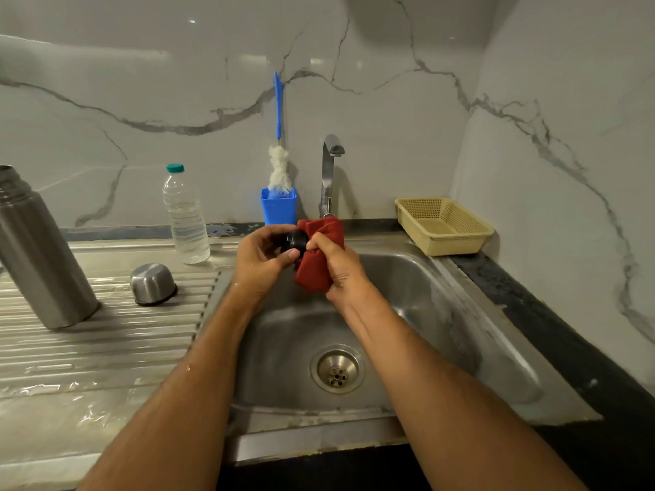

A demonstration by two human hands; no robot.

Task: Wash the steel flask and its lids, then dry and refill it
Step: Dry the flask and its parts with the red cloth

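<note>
Above the steel sink (443, 306), my left hand (262, 256) grips a small black lid (297, 239). My right hand (336, 267) holds a bunched red cloth (315, 267) pressed against that lid. The open steel flask (39, 256) stands upright on the wet ribbed drainboard (106, 349) at the far left. A steel cup lid (153, 283) sits upside down on the drainboard, to the flask's right. A clear water bottle (186, 217) with a green cap stands behind the cup lid.
A blue holder (279, 209) with a blue-handled bottle brush (279, 164) stands against the marble wall, left of the tap (329, 171). A beige plastic basket (443, 225) sits at the back right corner. Black counter edge (553, 334) runs along the sink's right.
</note>
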